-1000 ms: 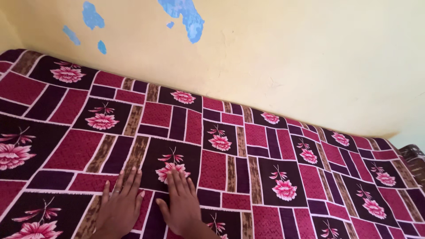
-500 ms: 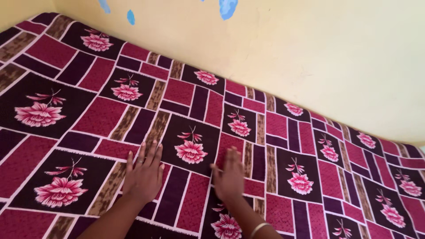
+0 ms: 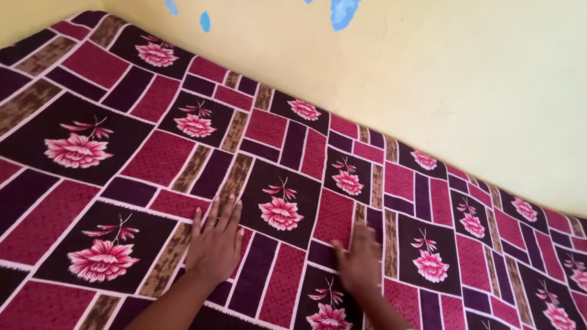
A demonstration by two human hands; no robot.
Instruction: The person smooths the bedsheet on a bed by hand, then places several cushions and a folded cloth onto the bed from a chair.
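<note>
Right hand [image 3: 359, 266] slid rightward — both palms flat on bedsheet [image 3: 140, 165], left hand [image 3: 215, 242] fingers spread.

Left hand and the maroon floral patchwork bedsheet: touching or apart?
Touching. The head view shows the left hand lying palm-down with fingers spread flat on the maroon floral patchwork bedsheet, with no gap or shadow beneath it.

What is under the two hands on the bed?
Both the left hand and the right hand lie flat, palms down, on the flowered maroon bedsheet. What lies beneath the sheet is covered and cannot be seen. Behind it stands a yellow wall.
</note>
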